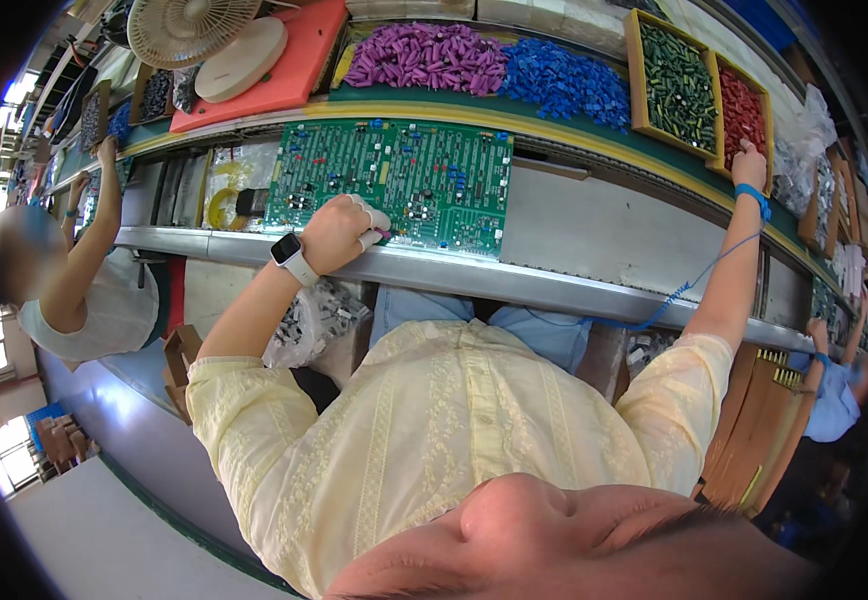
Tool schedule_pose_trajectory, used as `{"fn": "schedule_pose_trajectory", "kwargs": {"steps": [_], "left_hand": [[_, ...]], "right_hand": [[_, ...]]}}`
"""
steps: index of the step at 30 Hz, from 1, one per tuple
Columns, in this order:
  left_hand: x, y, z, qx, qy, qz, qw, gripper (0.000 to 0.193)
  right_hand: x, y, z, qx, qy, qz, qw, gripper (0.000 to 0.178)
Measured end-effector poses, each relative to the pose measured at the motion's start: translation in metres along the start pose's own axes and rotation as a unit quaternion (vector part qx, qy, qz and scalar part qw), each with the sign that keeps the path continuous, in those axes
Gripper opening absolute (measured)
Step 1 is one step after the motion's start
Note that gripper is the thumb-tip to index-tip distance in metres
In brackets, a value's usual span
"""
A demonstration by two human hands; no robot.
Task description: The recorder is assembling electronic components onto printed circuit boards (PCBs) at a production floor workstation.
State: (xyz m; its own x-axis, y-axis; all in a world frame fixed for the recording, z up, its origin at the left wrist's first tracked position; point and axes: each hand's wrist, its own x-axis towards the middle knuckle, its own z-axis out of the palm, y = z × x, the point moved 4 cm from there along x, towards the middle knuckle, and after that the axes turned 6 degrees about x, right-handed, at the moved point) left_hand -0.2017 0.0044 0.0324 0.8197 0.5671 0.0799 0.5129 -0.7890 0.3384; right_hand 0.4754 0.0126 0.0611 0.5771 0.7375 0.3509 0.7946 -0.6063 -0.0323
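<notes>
A green circuit board (409,165), populated with many small parts, lies on the metal rails in front of me. My left hand (339,235) rests over its near edge, with white covers on some fingers. Its fingers are curled closed, and a bit of a purple component (385,236) shows at the tips. Out to the right, my right hand (750,168) reaches into the box of red components (739,110). Those fingers are drawn together, pointing down among the parts; what they pinch is hidden. A blue wrist strap (752,198) circles that wrist.
Behind the board lie heaps of purple components (424,58) and blue components (569,82), beside a box of green components (676,85). A fan (194,30) stands at the back left. A blue coiled cord (676,298) hangs from my right wrist. Another person (84,270) works at left.
</notes>
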Motion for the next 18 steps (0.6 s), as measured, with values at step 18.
{"fn": "schedule_pose_trajectory", "kwargs": {"steps": [18], "left_hand": [[0.006,0.009,0.01,0.038,0.038,0.1,0.994,0.009]], "right_hand": [[-0.29,-0.267,-0.087,0.49,-0.322,-0.334,0.738,0.025]]}}
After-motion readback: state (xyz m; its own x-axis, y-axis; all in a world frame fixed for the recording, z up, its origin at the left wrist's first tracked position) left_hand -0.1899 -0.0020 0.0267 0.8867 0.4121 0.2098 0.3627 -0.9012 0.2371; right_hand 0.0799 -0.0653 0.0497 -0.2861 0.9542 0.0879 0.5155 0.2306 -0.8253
